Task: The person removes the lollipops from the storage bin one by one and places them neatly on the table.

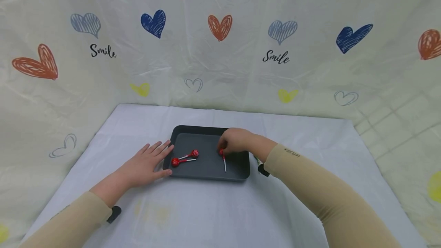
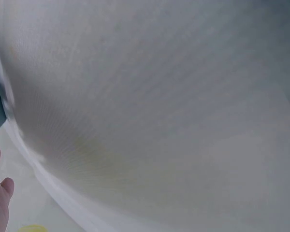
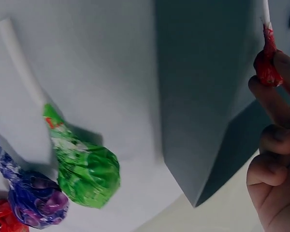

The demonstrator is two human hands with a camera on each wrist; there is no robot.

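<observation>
A dark grey tray (image 1: 206,141) lies on the white-covered table. Over its right half, my right hand (image 1: 236,140) pinches a red-wrapped lollipop (image 3: 268,67) by its head between thumb and fingertip; the white stick points toward the near rim in the head view. Two more red lollipops, one in front (image 1: 175,162) and one behind (image 1: 195,153), lie in the left half of the tray. My left hand (image 1: 146,165) rests flat at the tray's left side, its fingers spread, thumb and fingertips right at the rim.
Outside the tray's right wall, the right wrist view has a green lollipop (image 3: 87,169), a purple one (image 3: 38,200) and part of a red one (image 3: 5,217) on the white cloth (image 1: 206,213). A white sheet with printed hearts (image 1: 220,28) hangs behind the table.
</observation>
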